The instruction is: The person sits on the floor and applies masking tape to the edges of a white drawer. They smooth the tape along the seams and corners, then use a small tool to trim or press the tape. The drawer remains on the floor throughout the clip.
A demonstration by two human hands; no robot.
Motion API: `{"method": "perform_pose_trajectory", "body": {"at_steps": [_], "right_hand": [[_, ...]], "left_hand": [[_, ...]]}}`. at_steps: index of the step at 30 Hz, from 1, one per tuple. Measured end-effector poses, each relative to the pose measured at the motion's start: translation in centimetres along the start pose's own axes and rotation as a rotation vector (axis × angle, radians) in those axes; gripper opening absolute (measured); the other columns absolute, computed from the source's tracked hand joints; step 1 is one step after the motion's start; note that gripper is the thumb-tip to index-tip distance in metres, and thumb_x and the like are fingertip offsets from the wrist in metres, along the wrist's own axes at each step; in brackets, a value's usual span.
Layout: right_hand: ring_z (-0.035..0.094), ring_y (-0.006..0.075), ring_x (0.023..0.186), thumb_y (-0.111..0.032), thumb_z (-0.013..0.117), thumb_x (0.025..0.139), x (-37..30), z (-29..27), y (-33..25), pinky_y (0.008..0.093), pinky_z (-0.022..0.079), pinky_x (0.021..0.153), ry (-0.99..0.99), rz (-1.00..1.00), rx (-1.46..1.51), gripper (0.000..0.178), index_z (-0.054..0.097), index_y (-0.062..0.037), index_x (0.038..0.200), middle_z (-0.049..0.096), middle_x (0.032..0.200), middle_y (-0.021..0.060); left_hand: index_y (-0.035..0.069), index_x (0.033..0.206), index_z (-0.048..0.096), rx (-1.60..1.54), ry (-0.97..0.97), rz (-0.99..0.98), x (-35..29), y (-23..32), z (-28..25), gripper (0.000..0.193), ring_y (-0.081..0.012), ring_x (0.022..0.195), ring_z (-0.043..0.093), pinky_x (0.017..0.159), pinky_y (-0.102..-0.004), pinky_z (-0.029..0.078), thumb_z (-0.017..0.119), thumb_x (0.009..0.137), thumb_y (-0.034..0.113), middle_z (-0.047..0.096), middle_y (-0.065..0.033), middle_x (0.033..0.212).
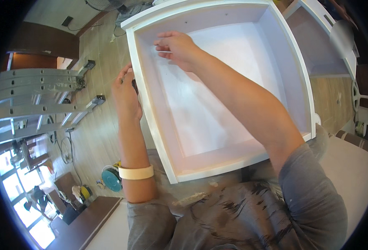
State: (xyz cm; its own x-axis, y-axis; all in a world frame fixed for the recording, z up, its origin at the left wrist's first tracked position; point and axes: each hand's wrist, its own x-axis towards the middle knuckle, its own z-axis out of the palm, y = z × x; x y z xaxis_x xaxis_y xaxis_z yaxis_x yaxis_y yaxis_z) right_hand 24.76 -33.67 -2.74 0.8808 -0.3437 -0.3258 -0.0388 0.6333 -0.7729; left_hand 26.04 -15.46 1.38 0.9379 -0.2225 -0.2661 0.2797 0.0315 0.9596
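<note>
A white wooden drawer (167, 166) sits in front of me on my lap, its hollow side up. My left hand (124, 87) is at the outside of its left wall, fingers bent. A small dark piece (134, 86) shows between that palm and the wall; its kind is hidden. Over the inside of the drawer, close to the left wall, my right hand (175, 48) reaches in with its fingers apart and nothing in them. A pale band (136, 172) circles my left forearm.
A folded aluminium ladder (38, 89) lies at the left. Another white drawer or cabinet box (317, 46) stands at the far right. Cables (67, 150), a teal round object (111, 179) and a fan (102, 4) are on the tiled floor.
</note>
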Motion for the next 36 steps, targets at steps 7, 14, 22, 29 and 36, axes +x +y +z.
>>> {"method": "perform_pose_trajectory", "body": {"at_steps": [7, 14, 22, 29, 36], "right_hand": [[0.059, 0.0155, 0.088, -0.004, 0.058, 0.101, 3.6, 3.4, 2.0, 0.0294, 0.052, 0.078, -0.028, 0.084, 0.356, 0.013, 0.06, 0.0025, 0.113, 0.065, 0.105, 0.0099], [0.058, 0.0122, 0.079, 0.0, 0.058, 0.1, 3.5, 4.6, 2.0, 0.0251, 0.052, 0.071, 0.051, 0.133, 0.509, 0.006, 0.062, 0.0034, 0.104, 0.066, 0.098, 0.009], [0.057, 0.0108, 0.075, 0.001, 0.059, 0.1, 3.7, 5.4, 1.4, 0.0237, 0.051, 0.066, 0.136, 0.207, 0.511, 0.008, 0.064, 0.0052, 0.105, 0.066, 0.097, 0.0089], [0.056, 0.0093, 0.073, -0.001, 0.058, 0.102, 3.9, 4.9, 1.1, 0.0216, 0.049, 0.065, 0.09, 0.24, 0.483, 0.01, 0.065, 0.0046, 0.105, 0.065, 0.095, 0.0064], [0.055, 0.0079, 0.074, -0.002, 0.057, 0.104, 4.0, 4.6, 1.5, 0.0211, 0.05, 0.067, 0.055, 0.237, 0.483, 0.01, 0.065, 0.0038, 0.107, 0.064, 0.095, 0.0054]], "left_hand": [[-0.003, 0.127, 0.065, 0.028, 0.033, 0.008, -0.2, -0.2, 0.1, 0.029, -0.0126, 0.094, 0.067, 0.083, -0.0276, 0.054, 0.054, 0.107, 0.015, 0.071, -0.0075, 0.107], [-0.002, 0.124, 0.068, 0.422, 0.102, 0.22, -0.4, -0.8, 0.4, 0.033, -0.0149, 0.096, 0.066, 0.087, -0.0308, 0.052, 0.048, 0.11, 0.02, 0.072, -0.0093, 0.109], [-0.002, 0.126, 0.067, 0.399, 0.132, 0.247, 0.0, -1.5, 0.3, 0.034, -0.0164, 0.1, 0.067, 0.09, -0.0317, 0.052, 0.049, 0.11, 0.022, 0.072, -0.0109, 0.112], [-0.002, 0.124, 0.068, 0.431, 0.139, 0.225, -0.2, -1.2, 0.6, 0.034, -0.0157, 0.099, 0.067, 0.089, -0.0309, 0.053, 0.049, 0.11, 0.022, 0.072, -0.0099, 0.111], [-0.003, 0.123, 0.068, 0.431, 0.135, 0.243, -0.3, -1.2, 0.6, 0.033, -0.0151, 0.098, 0.066, 0.088, -0.0305, 0.053, 0.049, 0.11, 0.021, 0.072, -0.0098, 0.11]]}}
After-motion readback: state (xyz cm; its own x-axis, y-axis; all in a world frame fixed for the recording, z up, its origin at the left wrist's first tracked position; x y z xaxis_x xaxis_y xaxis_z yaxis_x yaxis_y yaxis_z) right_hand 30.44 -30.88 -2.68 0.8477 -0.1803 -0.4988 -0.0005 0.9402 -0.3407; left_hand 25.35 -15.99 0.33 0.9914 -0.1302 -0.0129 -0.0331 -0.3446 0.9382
